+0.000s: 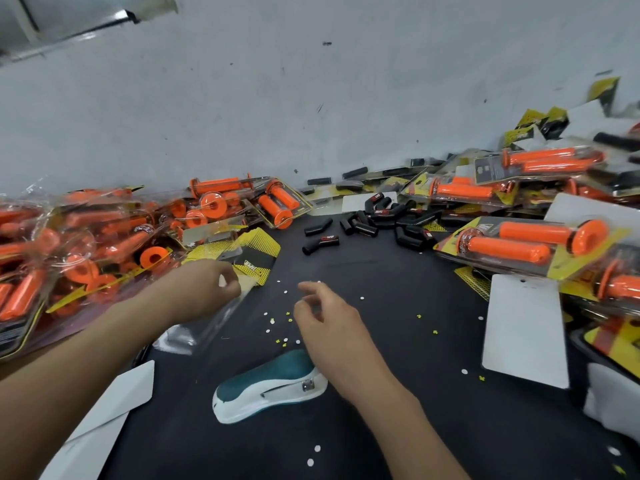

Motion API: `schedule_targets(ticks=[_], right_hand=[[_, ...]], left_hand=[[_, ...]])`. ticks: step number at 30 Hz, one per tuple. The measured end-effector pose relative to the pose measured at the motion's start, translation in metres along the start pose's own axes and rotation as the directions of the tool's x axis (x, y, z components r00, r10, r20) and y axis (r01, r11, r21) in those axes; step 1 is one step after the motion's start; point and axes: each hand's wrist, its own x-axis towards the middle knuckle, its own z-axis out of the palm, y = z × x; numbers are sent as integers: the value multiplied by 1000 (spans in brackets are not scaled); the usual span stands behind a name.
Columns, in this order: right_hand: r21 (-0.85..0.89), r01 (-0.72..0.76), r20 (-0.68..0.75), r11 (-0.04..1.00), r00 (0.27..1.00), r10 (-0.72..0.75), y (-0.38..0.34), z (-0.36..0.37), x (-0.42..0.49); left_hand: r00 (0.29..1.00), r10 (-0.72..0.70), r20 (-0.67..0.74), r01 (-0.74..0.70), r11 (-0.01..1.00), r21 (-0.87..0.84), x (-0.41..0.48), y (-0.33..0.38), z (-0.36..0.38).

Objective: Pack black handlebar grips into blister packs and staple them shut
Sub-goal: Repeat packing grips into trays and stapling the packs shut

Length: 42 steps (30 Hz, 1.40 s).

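Centrally, left hand (204,289) pinching clear plastic blister pack (207,323), right hand (325,317) loosely curled, empty, black rubber handlebar grips (377,220) well above the fingers.

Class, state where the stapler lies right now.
The stapler lies on the black table, bottom centre of the head view, just below the right hand.

We look down on a flat work surface covered in matte black cloth (398,393), which runs back to meet a pale grey painted wall (311,109) marked with small dark specks and scuffs. At the upper left we see a grey metal-framed panel (69,19) catching reflected light; the illumination is even and diffuse.
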Motion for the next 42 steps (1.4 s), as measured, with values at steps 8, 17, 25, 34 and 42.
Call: schedule_targets(ticks=[8, 17, 25, 34, 42], right_hand=[[-31, 1, 102, 1000, 995, 2, -1, 30, 5], [142, -29, 36, 989, 999, 24, 3, 38, 20], [-4, -53, 45, 999, 998, 53, 2, 35, 19], [361, 10, 1, 933, 1000, -11, -27, 9, 10], [9, 95, -172, 995, 981, -92, -4, -47, -7]], left_hand=[[979, 203, 16, -182, 908, -378, -12, 3, 3], [923, 377, -78, -374, 827, -420, -33, -12, 4], [935, 291, -204, -355, 798, -487, -44, -29, -8], [940, 1, -342, -337, 157, -928, -46, 18, -17], [992, -82, -92, -105, -160, -982, -53, 88, -5]])
